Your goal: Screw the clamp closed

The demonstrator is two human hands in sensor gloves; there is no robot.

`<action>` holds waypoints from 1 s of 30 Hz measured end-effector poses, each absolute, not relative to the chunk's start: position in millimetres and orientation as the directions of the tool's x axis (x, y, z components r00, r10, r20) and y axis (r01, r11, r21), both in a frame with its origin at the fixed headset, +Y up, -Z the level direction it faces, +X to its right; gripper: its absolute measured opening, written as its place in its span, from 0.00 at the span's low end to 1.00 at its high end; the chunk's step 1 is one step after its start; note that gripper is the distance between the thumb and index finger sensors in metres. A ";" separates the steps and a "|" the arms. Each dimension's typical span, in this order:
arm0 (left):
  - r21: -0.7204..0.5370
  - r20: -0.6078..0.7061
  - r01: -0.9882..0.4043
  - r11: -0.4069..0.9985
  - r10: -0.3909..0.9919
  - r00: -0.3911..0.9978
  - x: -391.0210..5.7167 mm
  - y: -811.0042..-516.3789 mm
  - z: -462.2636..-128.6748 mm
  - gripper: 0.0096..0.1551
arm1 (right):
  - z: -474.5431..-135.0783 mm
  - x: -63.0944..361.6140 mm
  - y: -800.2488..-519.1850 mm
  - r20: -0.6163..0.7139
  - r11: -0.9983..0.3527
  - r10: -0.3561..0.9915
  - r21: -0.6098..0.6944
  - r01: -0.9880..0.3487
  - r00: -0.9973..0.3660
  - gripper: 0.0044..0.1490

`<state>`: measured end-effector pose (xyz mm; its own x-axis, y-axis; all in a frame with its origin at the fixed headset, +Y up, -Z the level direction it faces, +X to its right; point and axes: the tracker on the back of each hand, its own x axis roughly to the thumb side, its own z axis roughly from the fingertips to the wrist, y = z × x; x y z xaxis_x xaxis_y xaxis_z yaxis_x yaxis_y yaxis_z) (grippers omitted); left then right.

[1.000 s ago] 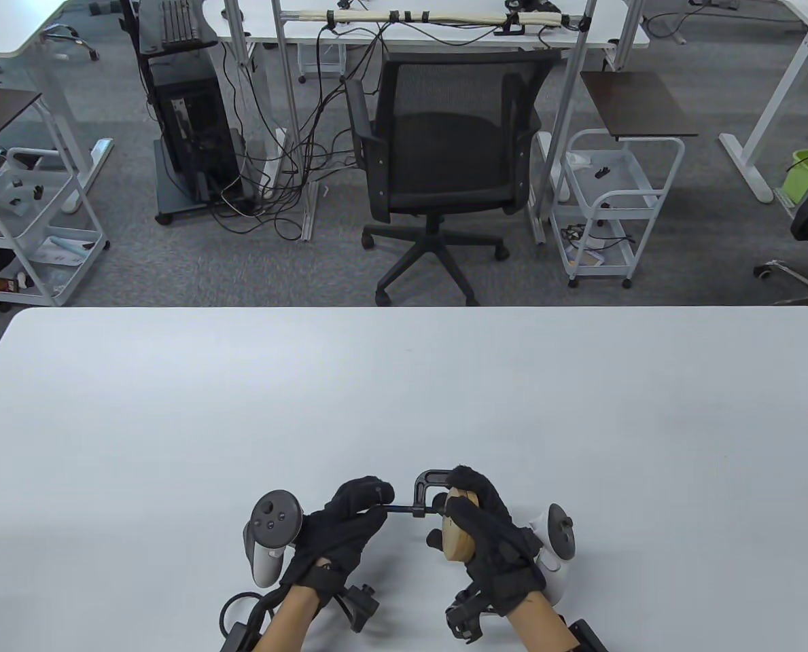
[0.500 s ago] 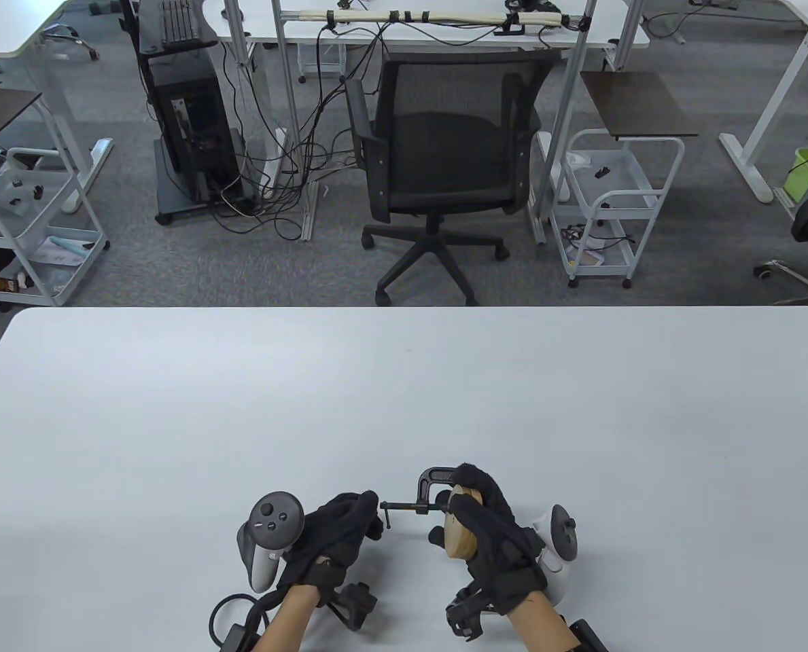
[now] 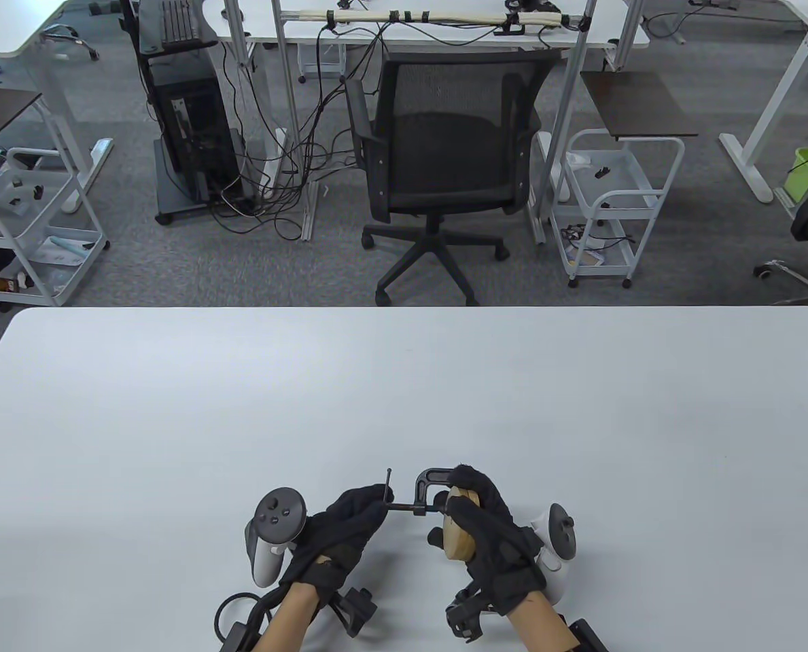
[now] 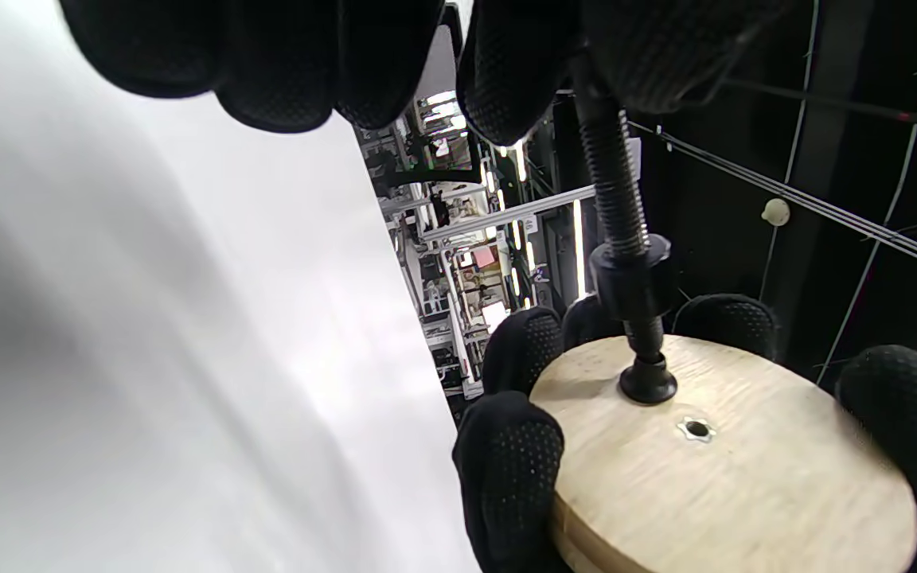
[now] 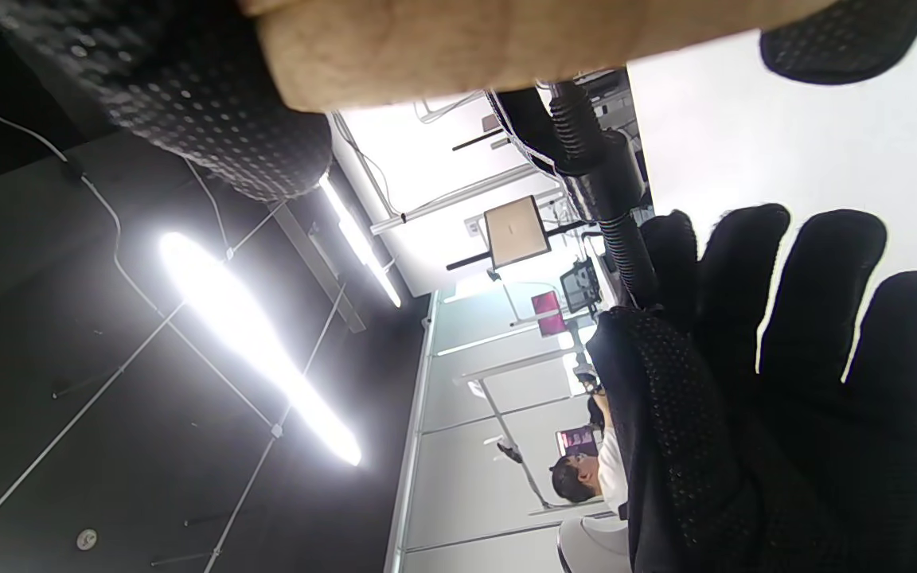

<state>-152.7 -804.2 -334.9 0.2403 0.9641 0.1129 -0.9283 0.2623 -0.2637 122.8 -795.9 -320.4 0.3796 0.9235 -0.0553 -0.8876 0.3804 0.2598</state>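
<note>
On clamp (image 3: 425, 490) (disc apparently clamped): both hands.

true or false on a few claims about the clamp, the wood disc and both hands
1. The right hand holds the wood disc. True.
2. The clamp lies alone on the table. False: both hands hold it up.
3. The screw pad touches the disc. True.
4. The left hand rests flat on the table. False: it grips the screw's handle end.
5. The disc is metal. False: it is wood.
</note>
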 end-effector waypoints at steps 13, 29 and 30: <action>-0.192 0.288 -0.937 0.290 0.930 0.229 -151.6 -789.1 -331.3 0.25 | -320.3 121.8 -795.9 -0.069 0.381 0.924 0.261 -0.887 0.377 0.44; -0.197 0.231 -0.939 0.282 0.944 0.235 -151.5 -794.6 -330.5 0.40 | -322.1 130.3 -792.4 -0.055 0.379 0.925 0.207 -0.902 0.376 0.45; -0.174 0.202 -0.940 0.292 0.945 0.256 -152.9 -795.7 -330.1 0.38 | -322.2 130.6 -793.0 -0.057 0.386 0.922 0.205 -0.900 0.382 0.46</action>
<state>-152.9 -795.7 -330.1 0.2562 0.9452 0.2024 -0.9405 0.2921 -0.1738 130.6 -793.0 -322.2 0.3824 0.9222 -0.0569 -0.8997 0.3857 0.2045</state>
